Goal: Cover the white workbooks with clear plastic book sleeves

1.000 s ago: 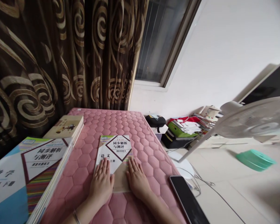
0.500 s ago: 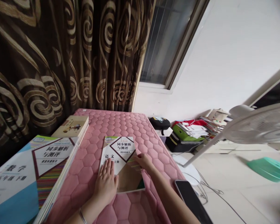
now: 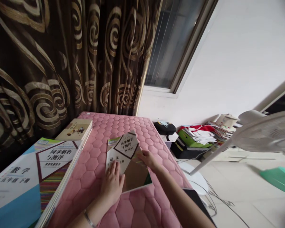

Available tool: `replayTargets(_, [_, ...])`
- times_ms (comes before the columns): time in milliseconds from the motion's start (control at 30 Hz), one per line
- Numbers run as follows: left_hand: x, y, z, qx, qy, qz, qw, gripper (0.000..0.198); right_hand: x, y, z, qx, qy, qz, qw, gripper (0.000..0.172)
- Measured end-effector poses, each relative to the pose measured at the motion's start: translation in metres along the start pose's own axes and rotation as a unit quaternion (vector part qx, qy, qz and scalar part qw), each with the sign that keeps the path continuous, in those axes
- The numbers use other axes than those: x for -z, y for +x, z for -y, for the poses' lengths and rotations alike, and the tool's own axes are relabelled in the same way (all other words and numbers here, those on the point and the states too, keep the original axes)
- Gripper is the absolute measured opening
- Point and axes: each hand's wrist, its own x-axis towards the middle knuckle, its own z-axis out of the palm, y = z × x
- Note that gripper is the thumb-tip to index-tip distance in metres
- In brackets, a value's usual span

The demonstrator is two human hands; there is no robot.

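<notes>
A thin workbook (image 3: pixel 125 158) with a white and brown cover lies in the middle of the pink quilted pad (image 3: pixel 133 123). My left hand (image 3: pixel 112 183) rests flat on its near left part, fingers stretched out. My right hand (image 3: pixel 149 158) grips the cover's right edge and lifts it, so the cover stands tilted up off the pages.
A stack of workbooks (image 3: pixel 35 171) lies at the left of the pad, with a smaller book (image 3: pixel 76 129) behind it. A dark phone (image 3: pixel 197 196) sits at the pad's right edge. A white fan (image 3: pixel 263 133), a green lid (image 3: pixel 279 179), cables and piled papers (image 3: pixel 197 134) occupy the floor on the right.
My right hand went from lying flat on the workbook to its right edge and has raised the cover. The left hand stayed pressed on the book. The view shifted slightly.
</notes>
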Motion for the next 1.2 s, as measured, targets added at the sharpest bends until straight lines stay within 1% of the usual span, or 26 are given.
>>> replayTargets(33, [0.002, 0.007, -0.004, -0.004, -0.018, -0.007, 1.000, 0.057, 0.014, 0.005, 0.018, 0.022, -0.024, 0.031, 0.999, 0.024])
replayTargets(67, [0.004, 0.014, -0.008, -0.011, -0.032, -0.019, 0.999, 0.057, 0.028, 0.010, 0.039, 0.052, -0.068, 0.023, 0.996, 0.023])
replayTargets(100, [0.007, 0.021, -0.011, -0.017, -0.040, -0.033, 0.998, 0.057, 0.043, 0.013, 0.060, 0.089, -0.127, 0.001, 0.988, 0.022])
replayTargets(133, [0.011, 0.026, -0.012, -0.023, -0.040, -0.049, 0.998, 0.056, 0.055, 0.014, 0.079, 0.139, -0.193, -0.019, 0.971, 0.022])
replayTargets(167, [0.017, 0.031, -0.012, -0.028, -0.032, -0.064, 0.997, 0.054, 0.065, 0.013, 0.097, 0.192, -0.265, -0.033, 0.944, 0.024])
replayTargets(200, [0.023, 0.034, -0.011, -0.026, -0.017, -0.079, 0.996, 0.052, 0.072, 0.011, 0.111, 0.217, -0.329, -0.042, 0.918, 0.024])
replayTargets(233, [0.031, 0.035, -0.007, -0.016, 0.002, -0.093, 0.996, 0.048, 0.073, 0.007, 0.121, 0.230, -0.359, -0.042, 0.904, 0.024])
replayTargets(267, [0.039, 0.035, -0.003, 0.001, 0.024, -0.108, 0.994, 0.044, 0.071, 0.002, 0.125, 0.236, -0.384, -0.037, 0.892, 0.025])
replayTargets(300, [0.047, 0.033, 0.001, 0.020, 0.045, -0.122, 0.991, 0.039, 0.064, -0.004, 0.124, 0.237, -0.399, -0.027, 0.885, 0.027])
replayTargets(367, [0.063, 0.024, 0.010, 0.055, 0.086, -0.152, 0.983, 0.029, 0.040, -0.017, 0.109, 0.248, -0.422, 0.002, 0.872, 0.033])
replayTargets(400, [0.068, 0.017, 0.013, 0.059, 0.104, -0.165, 0.979, 0.025, 0.025, -0.024, 0.095, 0.270, -0.449, 0.022, 0.852, 0.038])
replayTargets(467, [0.074, 0.002, 0.017, 0.028, 0.134, -0.181, 0.974, 0.022, -0.005, -0.037, 0.062, 0.337, -0.487, 0.072, 0.802, 0.043])
replayTargets(500, [0.074, -0.007, 0.019, 0.001, 0.146, -0.177, 0.973, 0.022, -0.019, -0.044, 0.045, 0.365, -0.500, 0.085, 0.781, 0.043])
replayTargets(533, [0.072, -0.014, 0.022, -0.027, 0.154, -0.163, 0.974, 0.026, -0.031, -0.050, 0.028, 0.397, -0.504, 0.080, 0.763, 0.042])
replayTargets(567, [0.069, -0.021, 0.025, -0.052, 0.159, -0.142, 0.976, 0.032, -0.041, -0.055, 0.012, 0.433, -0.513, 0.066, 0.739, 0.042])
replayTargets(600, [0.067, -0.026, 0.029, -0.075, 0.158, -0.118, 0.977, 0.039, -0.049, -0.059, -0.001, 0.458, -0.525, 0.045, 0.715, 0.040])
replayTargets(633, [0.064, -0.029, 0.033, -0.096, 0.153, -0.093, 0.979, 0.044, -0.054, -0.063, -0.013, 0.479, -0.531, 0.024, 0.699, 0.037])
replayTargets(700, [0.061, -0.032, 0.043, -0.126, 0.137, -0.046, 0.981, 0.046, -0.061, -0.069, -0.031, 0.501, -0.545, -0.007, 0.672, 0.032])
replayTargets(733, [0.061, -0.032, 0.048, -0.137, 0.130, -0.024, 0.982, 0.045, -0.061, -0.071, -0.037, 0.505, -0.548, -0.013, 0.666, 0.031])
replayTargets(800, [0.063, -0.032, 0.054, -0.153, 0.126, 0.019, 0.980, 0.046, -0.059, -0.075, -0.043, 0.504, -0.546, -0.006, 0.669, 0.032])
replayTargets(833, [0.065, -0.032, 0.055, -0.158, 0.130, 0.038, 0.978, 0.049, -0.057, -0.076, -0.044, 0.502, -0.536, 0.004, 0.678, 0.033])
replayTargets(933, [0.071, -0.037, 0.054, -0.173, 0.153, 0.075, 0.970, 0.058, -0.043, -0.081, -0.043, 0.485, -0.477, 0.044, 0.732, 0.032])
replayTargets(1033, [0.073, -0.042, 0.053, -0.177, 0.152, 0.097, 0.968, 0.059, -0.028, -0.089, -0.047, 0.457, -0.405, 0.077, 0.788, 0.029])
replayTargets(1133, [0.074, -0.042, 0.056, -0.170, 0.119, 0.120, 0.971, 0.054, -0.016, -0.099, -0.063, 0.435, -0.333, 0.057, 0.835, 0.026])
replayTargets(1200, [0.076, -0.040, 0.060, -0.165, 0.095, 0.133, 0.973, 0.050, -0.010, -0.105, -0.075, 0.418, -0.292, 0.043, 0.859, 0.028])
